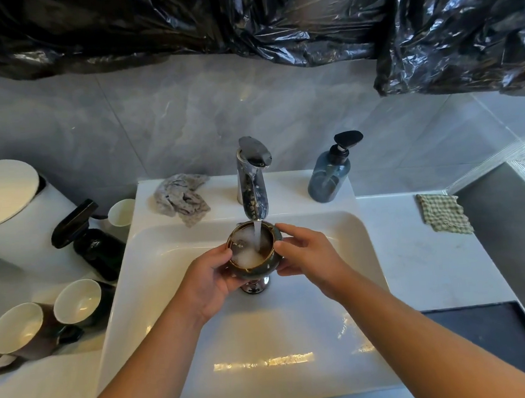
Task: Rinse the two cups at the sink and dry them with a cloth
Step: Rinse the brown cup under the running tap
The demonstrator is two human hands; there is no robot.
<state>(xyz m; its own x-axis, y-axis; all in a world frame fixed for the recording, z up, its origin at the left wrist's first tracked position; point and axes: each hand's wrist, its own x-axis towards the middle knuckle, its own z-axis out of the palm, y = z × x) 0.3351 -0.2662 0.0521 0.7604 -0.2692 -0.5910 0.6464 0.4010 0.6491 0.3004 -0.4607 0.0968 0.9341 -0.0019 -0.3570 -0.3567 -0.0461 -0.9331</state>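
A dark green cup [251, 246] with a gold rim is held upright over the white sink [347, 255], right under the chrome faucet [252, 180]. Water runs into it and it is full of foamy water. My left hand [212, 278] grips its left side and my right hand [306, 252] grips its right side, fingers on the rim. Two more cups lie on their sides on the counter at the left: a brown one [20, 331] and a dark one [81, 302]. A grey cloth [182, 197] lies crumpled on the sink ledge left of the faucet.
A blue soap dispenser [330, 174] stands right of the faucet. A checked cloth [444, 214] lies on the counter at the right. At the left stand a dark spray bottle [91, 240], a white cup [122, 213] and a white lidded bin [7, 203]. Black plastic sheeting [272, 19] hangs above.
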